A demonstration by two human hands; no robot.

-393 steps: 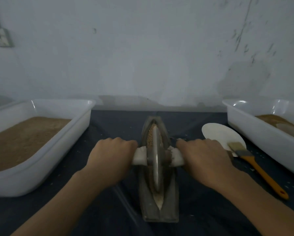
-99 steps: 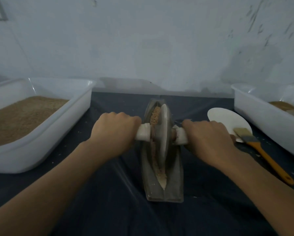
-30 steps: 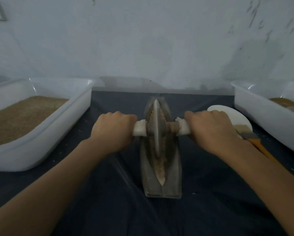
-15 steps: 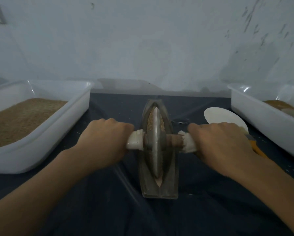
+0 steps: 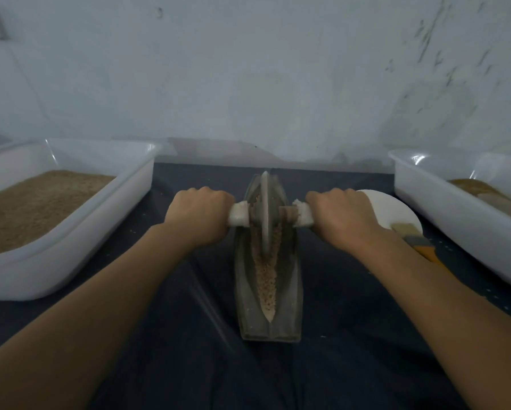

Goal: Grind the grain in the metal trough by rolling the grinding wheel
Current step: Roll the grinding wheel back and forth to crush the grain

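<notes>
Dark cloth (image 5: 352, 365) under unlabelled metal trough (image 5: 289, 294).

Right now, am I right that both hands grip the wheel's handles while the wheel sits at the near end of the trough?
Not quite: in the head view the grinding wheel sits toward the trough's far end. Both the left hand and right hand do grip its handles.

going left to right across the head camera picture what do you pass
Left tub of grain → left hand → grinding wheel in the metal trough → right hand → white plate → right tub.
</notes>
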